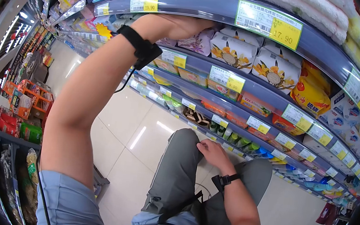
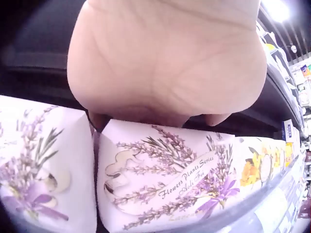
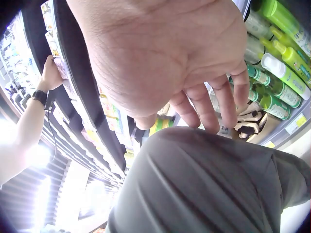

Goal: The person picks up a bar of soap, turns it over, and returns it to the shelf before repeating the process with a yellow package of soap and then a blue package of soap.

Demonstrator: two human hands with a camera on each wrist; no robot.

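Observation:
In the head view my left hand (image 1: 178, 27) reaches onto a shelf beneath the towel ledge, over lavender-printed packs (image 1: 199, 42). The left wrist view shows its palm (image 2: 165, 63) above a white and purple lavender pack (image 2: 165, 179), with fingertips passing behind the pack's top edge; their grip is hidden. Another lavender pack (image 2: 43, 165) stands to the left. My right hand (image 1: 215, 154) rests by the bent knee (image 1: 183, 142); from the right wrist its fingers (image 3: 226, 107) look relaxed and slightly spread, holding nothing.
Yellow-flower packs (image 1: 232, 52) and yellow bags (image 1: 311, 93) stand right of the lavender ones. Folded towels (image 1: 285, 6) lie above; lower shelves hold boxed soaps (image 1: 254, 104) and green bottles (image 3: 274, 104). A price-tag rail (image 1: 226, 13) runs just above my left hand.

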